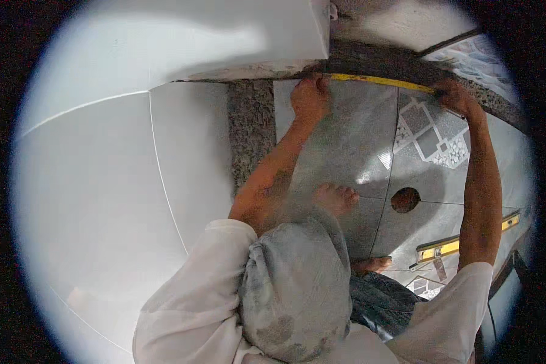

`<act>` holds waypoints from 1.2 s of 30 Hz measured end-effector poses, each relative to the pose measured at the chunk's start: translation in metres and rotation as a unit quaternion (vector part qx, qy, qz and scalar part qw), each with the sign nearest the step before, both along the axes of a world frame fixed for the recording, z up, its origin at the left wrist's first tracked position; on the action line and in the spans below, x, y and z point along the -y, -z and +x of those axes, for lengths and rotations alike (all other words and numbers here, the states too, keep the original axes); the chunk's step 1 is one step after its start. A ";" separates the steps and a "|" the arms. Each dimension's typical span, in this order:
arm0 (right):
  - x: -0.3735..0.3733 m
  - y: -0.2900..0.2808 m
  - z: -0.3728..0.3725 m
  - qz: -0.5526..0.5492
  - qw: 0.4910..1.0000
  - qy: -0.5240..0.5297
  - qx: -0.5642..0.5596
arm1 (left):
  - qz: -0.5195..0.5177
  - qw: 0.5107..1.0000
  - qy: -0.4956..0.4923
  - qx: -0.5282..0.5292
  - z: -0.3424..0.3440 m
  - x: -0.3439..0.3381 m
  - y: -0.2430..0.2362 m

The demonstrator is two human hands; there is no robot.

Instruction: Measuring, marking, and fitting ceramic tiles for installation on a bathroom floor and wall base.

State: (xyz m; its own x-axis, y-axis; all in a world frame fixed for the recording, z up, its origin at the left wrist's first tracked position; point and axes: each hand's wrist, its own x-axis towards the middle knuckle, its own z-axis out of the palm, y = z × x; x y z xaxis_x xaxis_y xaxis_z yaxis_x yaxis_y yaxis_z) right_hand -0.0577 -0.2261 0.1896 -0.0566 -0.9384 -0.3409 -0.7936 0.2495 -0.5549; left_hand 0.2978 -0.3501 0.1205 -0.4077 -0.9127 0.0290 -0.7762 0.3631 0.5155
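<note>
A yellow tape measure (379,80) stretches along the far edge of the grey floor tiles (358,121). My left hand (310,99) is closed and presses one end of the tape down near the wall corner. At the other end, my right hand (460,100) is closed around the tape measure, its case mostly hidden by the fingers. The tape bends slightly in this view and lies beside the dark rough gap (376,60) behind the tiles. Dusty grey cloth covers my bent knee (297,291), and my bare foot (337,197) rests on the tiles.
A yellow spirit level (467,238) lies at the right. A round hole (404,200) is cut in the tiles, near a patterned section (434,136). A rough bare strip (250,130) runs between the grey tiles and the pale tiles (103,182). A white wall (236,36) stands ahead.
</note>
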 end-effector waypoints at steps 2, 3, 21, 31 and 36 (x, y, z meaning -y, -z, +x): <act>0.003 -0.002 -0.002 0.065 0.998 0.006 0.022 | 0.007 1.000 -0.015 0.025 0.000 -0.001 -0.001; 0.005 -0.003 -0.002 0.087 0.996 0.008 0.028 | 0.001 1.000 -0.018 0.024 0.000 -0.001 0.000; -0.002 0.026 -0.021 0.088 0.994 -0.058 -0.037 | -0.028 0.998 0.036 0.044 0.004 0.002 0.004; 0.001 -0.003 0.002 0.137 0.990 -0.025 -0.006 | -0.086 0.993 0.046 0.062 0.006 0.000 0.006; 0.007 -0.015 0.007 0.182 0.981 -0.003 -0.075 | -0.076 0.995 0.038 0.047 0.003 0.002 0.007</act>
State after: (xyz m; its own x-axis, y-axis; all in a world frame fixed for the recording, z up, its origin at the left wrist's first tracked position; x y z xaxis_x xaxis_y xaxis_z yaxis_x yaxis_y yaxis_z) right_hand -0.0511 -0.2332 0.2046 -0.1258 -0.7573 -0.6409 -0.8618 0.4034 -0.3074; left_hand 0.3011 -0.3519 0.1131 -0.4835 -0.8666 0.1233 -0.7849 0.4916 0.3771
